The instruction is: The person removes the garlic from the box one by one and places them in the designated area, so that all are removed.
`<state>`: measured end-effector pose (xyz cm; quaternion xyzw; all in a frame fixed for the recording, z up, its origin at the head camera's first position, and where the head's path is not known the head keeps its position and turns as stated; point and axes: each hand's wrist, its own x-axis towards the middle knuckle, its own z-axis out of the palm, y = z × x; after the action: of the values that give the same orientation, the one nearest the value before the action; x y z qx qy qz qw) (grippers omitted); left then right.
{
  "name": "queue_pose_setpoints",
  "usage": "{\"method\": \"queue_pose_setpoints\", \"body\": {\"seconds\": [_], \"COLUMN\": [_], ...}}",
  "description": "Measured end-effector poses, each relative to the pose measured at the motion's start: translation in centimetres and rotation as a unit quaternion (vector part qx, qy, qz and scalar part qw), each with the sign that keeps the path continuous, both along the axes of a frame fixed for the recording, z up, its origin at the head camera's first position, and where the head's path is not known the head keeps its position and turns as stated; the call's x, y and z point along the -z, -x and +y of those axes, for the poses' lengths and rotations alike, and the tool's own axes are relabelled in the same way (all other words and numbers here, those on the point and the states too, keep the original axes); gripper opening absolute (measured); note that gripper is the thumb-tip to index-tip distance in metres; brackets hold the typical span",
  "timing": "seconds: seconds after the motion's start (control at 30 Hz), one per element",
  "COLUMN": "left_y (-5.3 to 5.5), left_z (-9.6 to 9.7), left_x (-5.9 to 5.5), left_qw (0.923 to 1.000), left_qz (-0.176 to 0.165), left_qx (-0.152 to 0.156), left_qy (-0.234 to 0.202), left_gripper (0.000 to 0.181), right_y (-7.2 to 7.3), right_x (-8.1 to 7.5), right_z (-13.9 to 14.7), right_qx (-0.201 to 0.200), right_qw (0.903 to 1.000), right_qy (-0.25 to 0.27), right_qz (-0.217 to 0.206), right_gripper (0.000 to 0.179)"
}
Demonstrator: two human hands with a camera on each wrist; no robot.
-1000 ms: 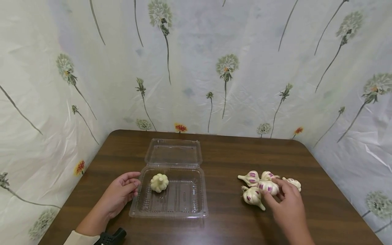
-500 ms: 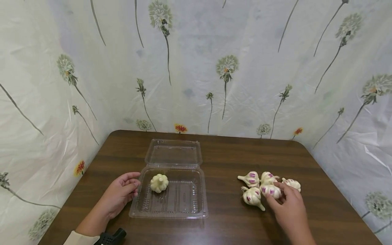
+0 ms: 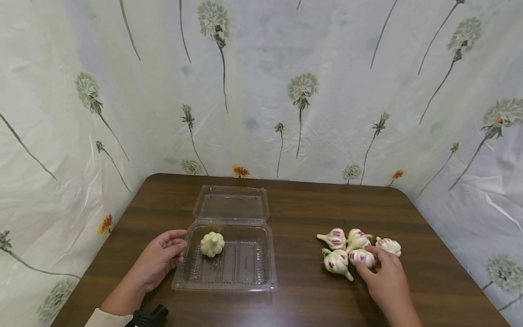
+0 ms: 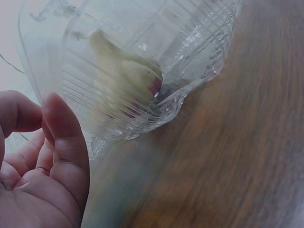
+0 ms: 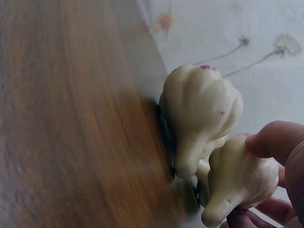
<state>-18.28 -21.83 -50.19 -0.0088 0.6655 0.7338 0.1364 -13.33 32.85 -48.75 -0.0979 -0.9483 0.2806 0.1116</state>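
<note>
An open clear plastic clamshell container lies on the table with its lid folded back. Inside its left part sits one garlic bulb, stem up. My left hand pinches the container's left rim between thumb and index finger, as the left wrist view shows. On the right, my right hand holds a garlic bulb with purple patches between thumb and fingers. That bulb is low in a cluster, close beside another garlic bulb in the right wrist view. Whether it touches the table is hidden.
More garlic bulbs lie around the held one: a left one, a back one, a front one and a right one. The brown wooden table is backed by a flower-patterned sheet.
My right hand has drawn its garlic bulb slightly right and toward me, showing more of the bulb behind. My left hand and the container have stayed put.
</note>
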Motion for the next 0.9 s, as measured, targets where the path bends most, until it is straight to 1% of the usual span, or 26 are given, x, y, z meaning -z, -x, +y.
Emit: {"method": "queue_pose_setpoints", "body": {"seconds": [0.2,0.43,0.63,0.77,0.9], "left_y": [-0.18,-0.44,-0.25,-0.1,-0.05], "left_z": [-0.08,-0.01,0.1,0.12,0.12], "left_x": [-0.17,-0.16,-0.12,-0.1,-0.15], "left_qw": [1.0,1.0,1.0,1.0,1.0], "left_qz": [-0.001,-0.001,-0.001,0.0,0.002], "left_qx": [-0.004,0.0,0.0,0.003,0.004], "left_qy": [0.001,0.001,0.002,0.004,0.007], "left_gripper": [0.047,0.047,0.047,0.047,0.047], "right_y": [0.44,0.35,0.43,0.58,0.74], "right_x": [0.18,0.39,0.59,0.82,0.91], "right_z": [-0.16,-0.05,0.22,0.41,0.52], "right_qx": [-0.013,-0.012,-0.005,-0.002,-0.004], "right_qw": [0.9998,0.9997,0.9988,0.9987,0.9978], "right_qy": [0.003,0.014,0.034,0.032,0.043], "right_qz": [-0.015,-0.015,-0.033,-0.039,-0.051], "right_gripper": [0.06,0.059,0.061,0.062,0.066]}}
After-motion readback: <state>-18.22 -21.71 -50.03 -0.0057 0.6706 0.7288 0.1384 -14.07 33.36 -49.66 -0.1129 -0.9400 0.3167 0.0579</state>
